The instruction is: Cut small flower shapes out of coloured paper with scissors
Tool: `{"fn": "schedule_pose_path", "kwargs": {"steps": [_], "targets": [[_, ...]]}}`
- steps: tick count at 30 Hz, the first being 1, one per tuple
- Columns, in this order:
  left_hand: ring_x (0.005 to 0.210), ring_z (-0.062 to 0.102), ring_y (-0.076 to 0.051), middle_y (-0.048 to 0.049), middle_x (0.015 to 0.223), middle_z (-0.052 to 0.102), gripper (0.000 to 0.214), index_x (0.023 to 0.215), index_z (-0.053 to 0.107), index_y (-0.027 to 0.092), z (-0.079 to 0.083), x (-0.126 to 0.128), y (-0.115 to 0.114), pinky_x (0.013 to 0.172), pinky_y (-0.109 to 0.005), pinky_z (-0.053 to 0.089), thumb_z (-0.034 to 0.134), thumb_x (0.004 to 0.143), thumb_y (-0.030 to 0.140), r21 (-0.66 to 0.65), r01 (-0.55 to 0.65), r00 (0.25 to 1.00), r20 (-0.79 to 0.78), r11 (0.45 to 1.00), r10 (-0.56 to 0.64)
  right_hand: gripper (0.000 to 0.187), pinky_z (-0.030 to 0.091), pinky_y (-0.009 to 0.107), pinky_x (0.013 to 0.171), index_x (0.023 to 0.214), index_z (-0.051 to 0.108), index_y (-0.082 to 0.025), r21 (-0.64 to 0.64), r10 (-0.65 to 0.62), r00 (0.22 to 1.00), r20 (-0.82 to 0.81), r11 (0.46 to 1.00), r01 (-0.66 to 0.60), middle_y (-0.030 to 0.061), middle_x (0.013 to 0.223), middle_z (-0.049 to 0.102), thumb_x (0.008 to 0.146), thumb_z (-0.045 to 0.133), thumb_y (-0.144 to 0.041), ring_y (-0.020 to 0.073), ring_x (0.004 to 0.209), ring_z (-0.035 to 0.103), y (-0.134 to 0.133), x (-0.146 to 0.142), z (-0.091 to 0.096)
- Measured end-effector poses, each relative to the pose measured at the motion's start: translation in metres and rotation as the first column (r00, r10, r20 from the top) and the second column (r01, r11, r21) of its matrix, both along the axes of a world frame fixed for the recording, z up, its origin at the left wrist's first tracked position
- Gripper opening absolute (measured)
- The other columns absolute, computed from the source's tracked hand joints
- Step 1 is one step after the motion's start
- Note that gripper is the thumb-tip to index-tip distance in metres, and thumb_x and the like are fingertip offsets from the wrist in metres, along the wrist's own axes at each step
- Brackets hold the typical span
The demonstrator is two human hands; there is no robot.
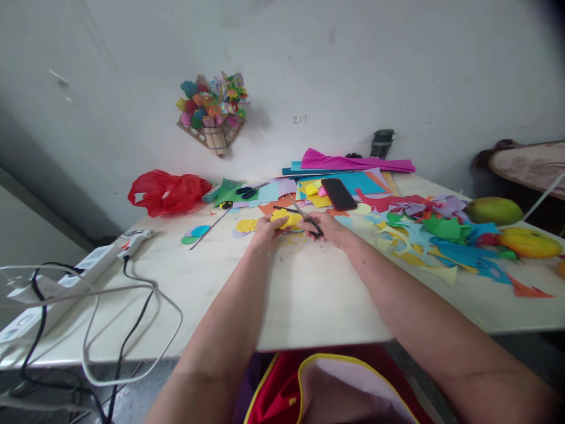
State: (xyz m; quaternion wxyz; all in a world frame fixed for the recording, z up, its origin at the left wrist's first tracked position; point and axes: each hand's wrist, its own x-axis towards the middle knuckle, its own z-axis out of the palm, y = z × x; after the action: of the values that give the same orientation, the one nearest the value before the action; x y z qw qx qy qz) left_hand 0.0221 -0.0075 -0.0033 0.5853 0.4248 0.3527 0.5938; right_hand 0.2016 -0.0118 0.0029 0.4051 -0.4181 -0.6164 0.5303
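My left hand (267,228) pinches a yellow paper flower (285,219) with a scalloped edge, holding it just above the table. In my right hand (329,228) is a pair of scissors (312,224) with black handles. Its blades are spread and point up and left, behind the yellow paper; whether they touch it I cannot tell. Beside my left hand lies a small stack of yellow paper flowers (246,225). Small yellow scraps (291,240) are scattered on the table below my hands.
A black phone (339,194) lies on coloured paper sheets behind my hands. Paper offcuts (424,235) and mangoes (529,242) are to the right. On the left are a red plastic bag (165,193), paper circles (194,234), and a power strip (66,288) with cables. More scissors (248,192) lie at the back.
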Motion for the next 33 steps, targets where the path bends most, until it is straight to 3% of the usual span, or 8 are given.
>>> {"fn": "schedule_pose_path", "kwargs": {"steps": [8,17,25,33], "targets": [[0.062,0.064,-0.015,-0.0073,0.075,0.070,0.028,0.072,0.066,0.011,0.0029,-0.0034,-0.0022,0.063,-0.027,0.054,0.084,0.053,0.023,0.006,0.095,0.995,-0.035,0.996,-0.094,0.026,0.024,0.014,0.030,0.082,0.058,-0.014,0.026,0.046,0.999,0.027,0.999,-0.047,-0.0008,0.058,0.061,0.072,0.074,-0.033,0.0054,0.039,0.050,0.0008,0.0040,-0.0007],[0.048,0.055,-0.008,-0.0022,0.059,0.063,0.031,0.070,0.063,0.010,0.0055,-0.0068,-0.0029,0.057,-0.022,0.049,0.083,0.059,0.030,0.028,0.164,0.982,-0.104,0.986,-0.161,0.025,0.025,0.015,0.028,0.074,0.055,-0.015,0.013,0.141,0.980,0.140,0.989,-0.144,-0.0006,0.059,0.060,0.079,0.067,-0.036,0.0053,0.039,0.050,-0.0051,0.0052,0.0053],[0.070,0.066,-0.017,-0.0087,0.076,0.070,0.034,0.079,0.069,0.008,0.0041,-0.0082,-0.0029,0.075,-0.031,0.052,0.084,0.055,0.028,0.037,0.167,0.981,-0.105,0.985,-0.162,0.027,0.023,0.016,0.028,0.073,0.056,-0.015,0.018,0.159,0.973,0.169,0.986,-0.164,-0.0005,0.058,0.059,0.080,0.066,-0.039,0.0051,0.038,0.049,-0.0046,0.0074,0.0054],[0.072,0.068,-0.020,-0.0098,0.074,0.071,0.031,0.075,0.071,0.009,0.0033,-0.0097,-0.0037,0.072,-0.030,0.052,0.083,0.056,0.030,0.085,0.179,0.978,-0.122,0.980,-0.168,0.028,0.024,0.017,0.030,0.071,0.055,-0.016,0.023,0.175,0.967,0.185,0.983,-0.183,-0.0025,0.054,0.055,0.077,0.067,-0.040,0.0058,0.037,0.048,-0.0035,0.0085,0.0049]]}}
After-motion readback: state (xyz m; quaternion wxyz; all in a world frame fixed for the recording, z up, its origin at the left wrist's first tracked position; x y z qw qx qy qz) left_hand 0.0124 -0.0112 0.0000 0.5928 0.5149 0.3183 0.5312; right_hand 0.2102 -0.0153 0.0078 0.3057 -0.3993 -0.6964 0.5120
